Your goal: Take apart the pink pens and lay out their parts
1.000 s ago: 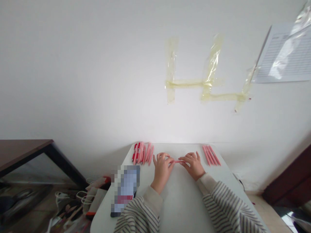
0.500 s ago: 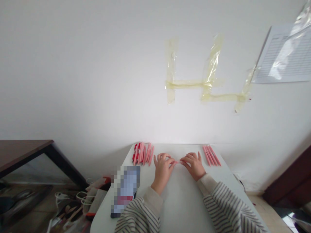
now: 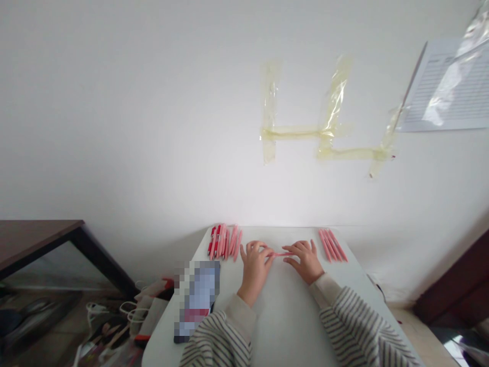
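Note:
A slim pink pen [image 3: 281, 254] lies level between my two hands over the white table. Its left end is pinched between the thumb and fingers of my left hand [image 3: 256, 262]. My right hand [image 3: 305, 259] has its fingers on the right end, with the thumb a little lower and slightly apart from them. Beyond my left hand, at the table's far left corner, pink pens and red pens [image 3: 223, 242] lie side by side. Several more pink pens [image 3: 332, 244] lie in a row to the right of my right hand.
A phone [image 3: 198, 300], its screen blurred out, lies at the left of the white table [image 3: 292, 326]. The wall [image 3: 171, 127] rises at the table's back edge. Bags and cables [image 3: 130, 316] crowd the floor at left, under a brown desk [image 3: 38, 237].
The pale, clear-looking stretch between my hands has become solid pink. My right thumb has loosened from the fingers a little. My left hand has barely moved.

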{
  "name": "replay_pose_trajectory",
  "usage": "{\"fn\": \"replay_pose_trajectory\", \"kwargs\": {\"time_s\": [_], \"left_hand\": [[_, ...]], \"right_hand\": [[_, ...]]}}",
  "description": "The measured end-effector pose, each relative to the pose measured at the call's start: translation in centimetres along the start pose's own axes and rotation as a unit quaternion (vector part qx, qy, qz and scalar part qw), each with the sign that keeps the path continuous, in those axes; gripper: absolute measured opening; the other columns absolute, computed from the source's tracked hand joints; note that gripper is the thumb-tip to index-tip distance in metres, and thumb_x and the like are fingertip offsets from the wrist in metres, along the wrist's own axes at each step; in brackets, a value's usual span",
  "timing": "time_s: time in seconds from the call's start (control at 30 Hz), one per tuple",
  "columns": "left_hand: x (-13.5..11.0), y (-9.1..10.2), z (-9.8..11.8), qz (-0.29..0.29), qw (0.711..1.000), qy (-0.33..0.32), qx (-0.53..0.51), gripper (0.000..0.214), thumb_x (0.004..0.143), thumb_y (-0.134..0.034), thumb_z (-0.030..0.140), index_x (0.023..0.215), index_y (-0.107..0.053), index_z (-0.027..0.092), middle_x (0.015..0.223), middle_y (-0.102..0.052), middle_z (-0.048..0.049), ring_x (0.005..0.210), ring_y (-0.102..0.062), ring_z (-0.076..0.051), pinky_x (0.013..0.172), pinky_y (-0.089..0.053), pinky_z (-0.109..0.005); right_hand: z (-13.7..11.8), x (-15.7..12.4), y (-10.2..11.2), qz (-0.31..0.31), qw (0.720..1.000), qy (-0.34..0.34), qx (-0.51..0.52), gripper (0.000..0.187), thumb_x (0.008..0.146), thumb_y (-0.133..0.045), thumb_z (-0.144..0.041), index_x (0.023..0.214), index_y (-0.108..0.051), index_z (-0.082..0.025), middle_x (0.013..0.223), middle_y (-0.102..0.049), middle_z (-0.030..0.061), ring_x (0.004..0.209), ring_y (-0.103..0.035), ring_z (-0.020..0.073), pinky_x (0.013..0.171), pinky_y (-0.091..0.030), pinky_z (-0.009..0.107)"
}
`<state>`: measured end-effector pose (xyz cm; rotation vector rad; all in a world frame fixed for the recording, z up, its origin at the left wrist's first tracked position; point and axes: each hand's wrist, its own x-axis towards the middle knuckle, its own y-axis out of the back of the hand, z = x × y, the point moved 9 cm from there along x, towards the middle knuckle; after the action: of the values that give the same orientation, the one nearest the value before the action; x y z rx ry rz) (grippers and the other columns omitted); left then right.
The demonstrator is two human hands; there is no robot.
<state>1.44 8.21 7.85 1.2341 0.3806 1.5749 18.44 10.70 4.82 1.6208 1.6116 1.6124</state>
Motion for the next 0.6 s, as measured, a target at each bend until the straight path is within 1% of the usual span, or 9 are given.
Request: {"fn": "replay_pose_trajectory", "kwargs": {"time_s": [0.13, 0.2, 0.4, 0.6], "left_hand": [[0.04, -0.04, -0.04, -0.002, 1.0, 0.003, -0.003, 0.008, 0.089, -0.067, 0.031, 0.09, -0.075, 0.031, 0.109, -0.066, -0.0009, 0.115, -0.051, -0.024, 0.115, -0.025, -0.061], [0.04, -0.07, 0.0, -0.006, 1.0, 0.003, -0.006, 0.007, 0.089, -0.068, 0.031, 0.09, -0.074, 0.031, 0.11, -0.066, -0.0006, 0.115, -0.051, -0.024, 0.115, -0.025, -0.061], [0.04, -0.02, 0.14, -0.006, 1.0, -0.004, -0.011, 0.007, 0.088, -0.068, 0.029, 0.089, -0.074, 0.031, 0.11, -0.066, -0.0012, 0.115, -0.05, -0.024, 0.114, -0.028, -0.058], [0.11, 0.05, 0.14, -0.003, 1.0, -0.005, -0.013, 0.006, 0.086, -0.07, 0.028, 0.089, -0.075, 0.031, 0.111, -0.066, -0.001, 0.115, -0.051, -0.024, 0.113, -0.029, -0.057]], "right_hand": [[0.05, 0.03, 0.13, 0.007, 1.0, -0.003, 0.01, 0.02, 0.095, -0.061, -0.034, 0.111, -0.072, -0.036, 0.103, -0.072, 0.0027, 0.113, -0.057, 0.0261, 0.116, -0.021, 0.068], [0.03, 0.03, 0.22, 0.018, 1.0, -0.002, 0.009, 0.018, 0.095, -0.06, -0.033, 0.108, -0.073, -0.035, 0.102, -0.072, 0.0033, 0.112, -0.057, 0.0262, 0.115, -0.022, 0.067], [0.09, -0.04, 0.33, 0.043, 0.999, 0.0, -0.001, 0.02, 0.096, -0.059, -0.036, 0.109, -0.074, -0.036, 0.099, -0.072, 0.0041, 0.11, -0.057, 0.0266, 0.115, -0.025, 0.065], [0.33, 0.04, 0.16, 0.027, 0.999, -0.016, 0.012, 0.022, 0.098, -0.057, -0.039, 0.111, -0.075, -0.035, 0.097, -0.073, 0.003, 0.111, -0.057, 0.0273, 0.115, -0.022, 0.068]]}}
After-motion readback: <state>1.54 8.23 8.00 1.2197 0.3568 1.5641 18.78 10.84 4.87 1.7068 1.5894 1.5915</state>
